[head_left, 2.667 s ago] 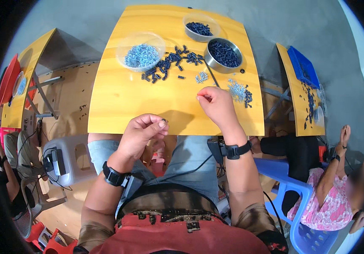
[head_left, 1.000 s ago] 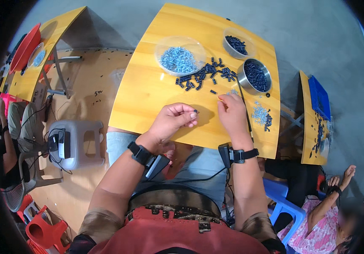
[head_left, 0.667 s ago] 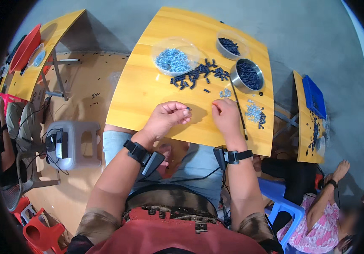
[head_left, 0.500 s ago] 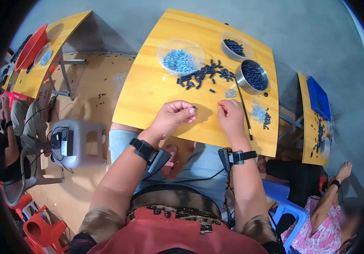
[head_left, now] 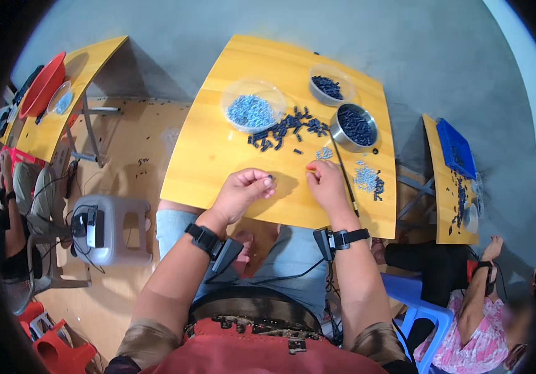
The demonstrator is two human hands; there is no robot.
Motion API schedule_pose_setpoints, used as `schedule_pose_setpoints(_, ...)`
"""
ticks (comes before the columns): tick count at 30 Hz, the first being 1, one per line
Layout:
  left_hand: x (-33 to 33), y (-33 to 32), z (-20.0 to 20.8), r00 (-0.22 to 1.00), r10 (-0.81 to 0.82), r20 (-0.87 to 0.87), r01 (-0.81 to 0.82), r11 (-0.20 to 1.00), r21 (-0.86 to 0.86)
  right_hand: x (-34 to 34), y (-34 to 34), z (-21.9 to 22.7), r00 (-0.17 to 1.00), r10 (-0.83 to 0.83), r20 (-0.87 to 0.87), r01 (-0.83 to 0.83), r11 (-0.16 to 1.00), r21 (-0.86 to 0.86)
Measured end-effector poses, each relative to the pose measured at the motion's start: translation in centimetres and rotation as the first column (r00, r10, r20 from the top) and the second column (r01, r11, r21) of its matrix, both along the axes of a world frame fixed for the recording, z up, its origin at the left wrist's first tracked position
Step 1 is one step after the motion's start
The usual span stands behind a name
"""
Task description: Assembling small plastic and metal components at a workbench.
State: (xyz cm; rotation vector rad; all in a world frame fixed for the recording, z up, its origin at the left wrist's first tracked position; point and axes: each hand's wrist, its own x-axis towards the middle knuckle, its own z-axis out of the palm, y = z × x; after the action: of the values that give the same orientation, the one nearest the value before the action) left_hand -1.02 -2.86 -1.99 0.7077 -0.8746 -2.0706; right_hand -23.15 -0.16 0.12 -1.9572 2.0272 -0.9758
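My left hand (head_left: 243,192) hovers over the yellow table (head_left: 218,149), its fingertips pinching a small dark plastic piece (head_left: 270,177). My right hand (head_left: 325,182) rests on the table beside it, fingers curled with something tiny at the tips that I cannot make out. Just beyond both hands lies a loose heap of dark pieces (head_left: 283,129). A clear bowl of light blue pieces (head_left: 250,111) stands behind my left hand. A metal bowl of dark pieces (head_left: 355,126) stands behind my right hand.
A second clear bowl of dark pieces (head_left: 330,86) stands at the back. A thin rod (head_left: 344,177) and a small mixed pile (head_left: 367,179) lie right of my right hand. A grey stool (head_left: 109,227) stands at left. Other yellow tables and seated people flank both sides.
My view has shifted slightly and both hands have drawn a little nearer each other at the table's near edge. My left fingers stay pinched together.
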Motion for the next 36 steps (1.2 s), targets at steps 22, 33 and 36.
schedule_pose_setpoints(22, 0.0, -0.7, 0.4, 0.993, -0.114, -0.039, 0.114, 0.993, 0.006, 0.3, -8.8, 1.4, 0.983, -0.15, -0.105, 0.171, 0.957, 0.233)
schedule_pose_setpoints(33, 0.1, -1.1, 0.6, 0.986, -0.143, -0.091, 0.148, 0.988, 0.053, -4.6, -4.6, 4.6, 0.99, -0.135, -0.043, 0.14, 0.975, 0.17)
schedule_pose_setpoints(36, 0.1, -1.2, 0.3, 0.986, -0.137, -0.097, 0.143, 0.988, 0.058, -4.9, -2.4, 4.1, 0.988, -0.155, 0.012, 0.148, 0.957, 0.25)
